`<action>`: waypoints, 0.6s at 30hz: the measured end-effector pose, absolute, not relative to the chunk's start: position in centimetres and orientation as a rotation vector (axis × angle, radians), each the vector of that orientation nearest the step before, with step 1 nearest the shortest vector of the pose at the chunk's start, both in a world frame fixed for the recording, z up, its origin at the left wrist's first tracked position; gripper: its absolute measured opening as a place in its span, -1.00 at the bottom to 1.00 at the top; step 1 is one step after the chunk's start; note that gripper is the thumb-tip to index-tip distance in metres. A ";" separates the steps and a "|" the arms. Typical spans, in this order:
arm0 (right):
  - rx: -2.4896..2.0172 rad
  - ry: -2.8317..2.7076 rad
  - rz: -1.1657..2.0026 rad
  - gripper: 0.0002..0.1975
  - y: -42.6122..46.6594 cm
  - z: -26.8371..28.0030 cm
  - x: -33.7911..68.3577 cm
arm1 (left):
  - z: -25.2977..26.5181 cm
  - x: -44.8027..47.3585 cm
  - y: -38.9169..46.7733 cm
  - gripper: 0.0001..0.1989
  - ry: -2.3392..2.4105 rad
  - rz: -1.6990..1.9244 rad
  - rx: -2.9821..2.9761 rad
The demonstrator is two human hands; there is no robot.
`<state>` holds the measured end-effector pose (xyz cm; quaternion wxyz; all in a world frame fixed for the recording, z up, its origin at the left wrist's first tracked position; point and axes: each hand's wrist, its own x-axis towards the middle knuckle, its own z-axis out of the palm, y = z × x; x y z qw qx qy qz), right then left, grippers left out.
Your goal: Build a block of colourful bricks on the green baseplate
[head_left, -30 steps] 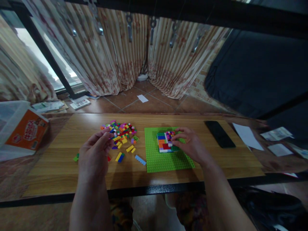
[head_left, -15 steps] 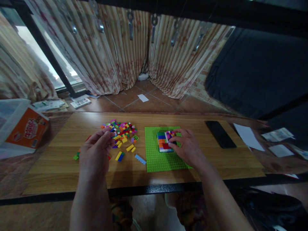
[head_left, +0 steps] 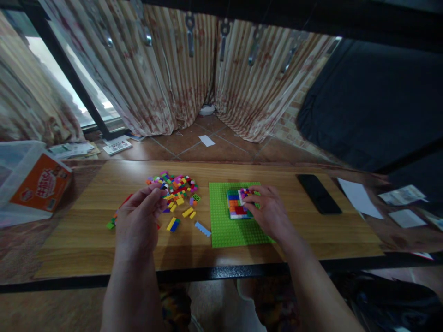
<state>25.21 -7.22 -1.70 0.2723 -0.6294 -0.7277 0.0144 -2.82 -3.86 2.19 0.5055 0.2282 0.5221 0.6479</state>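
My left hand (head_left: 140,214) is raised at the near side of a pile of loose toy bricks (head_left: 178,184), thumb and fingers pinched together. A dark blue spot shows by its fingertips, but whether that is a held brick or one behind I cannot tell. My right hand (head_left: 268,210) has its thumb and fingertips closed on the right part of a multicoloured brick build (head_left: 237,210). This low, layered build stands on a green studded baseplate (head_left: 221,235). My fingers hide its right side, where small purple and white pieces (head_left: 242,193) show.
Yellow bricks (head_left: 188,212), a yellow-and-blue brick stack (head_left: 173,224) and a light blue notched strip (head_left: 202,228) lie left of the baseplate. A black phone (head_left: 318,193) rests on the right of the wooden table (head_left: 86,249). A clear plastic tub (head_left: 20,152) stands at the far left.
My right thumb and index finger have drawn closer together over the build. My left hand keeps its pinch almost unmoved. The whole view has shifted slightly.
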 end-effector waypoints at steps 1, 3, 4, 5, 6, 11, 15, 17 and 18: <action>-1.695 -1.920 0.068 -0.89 -7.1 -1.8 25.3 | 2.2 -2.8 -3.9 -0.81 1.260 1.564 0.546; -1.714 -1.833 0.131 -0.95 -6.7 -1.9 25.5 | 2.2 -2.8 -3.9 -0.81 1.263 1.567 0.540; -1.726 -1.791 0.162 -0.98 -6.6 -1.9 25.6 | 2.2 -2.8 -3.8 -0.81 1.262 1.568 0.540; -1.732 -1.754 0.193 -0.97 -6.5 -2.0 25.7 | 2.2 -2.8 -3.8 -0.80 1.259 1.571 0.543; -1.734 -1.725 0.221 -0.95 -6.4 -2.0 25.8 | 2.1 -2.8 -3.8 -0.79 1.255 1.571 0.547; -1.755 -1.641 0.281 -0.89 -6.5 -2.5 26.6 | 2.0 -2.9 -3.8 -0.78 1.251 1.568 0.555; -1.751 -1.596 0.334 -0.83 -6.7 -2.7 27.0 | 1.8 -3.0 -3.8 -0.79 1.236 1.572 0.560; -1.742 -1.581 0.377 -0.82 -6.6 -2.8 27.0 | 1.8 -3.0 -3.8 -0.80 1.230 1.579 0.561; -1.736 -1.573 0.397 -0.82 -6.6 -2.8 27.0 | 1.8 -3.0 -3.8 -0.80 1.230 1.579 0.561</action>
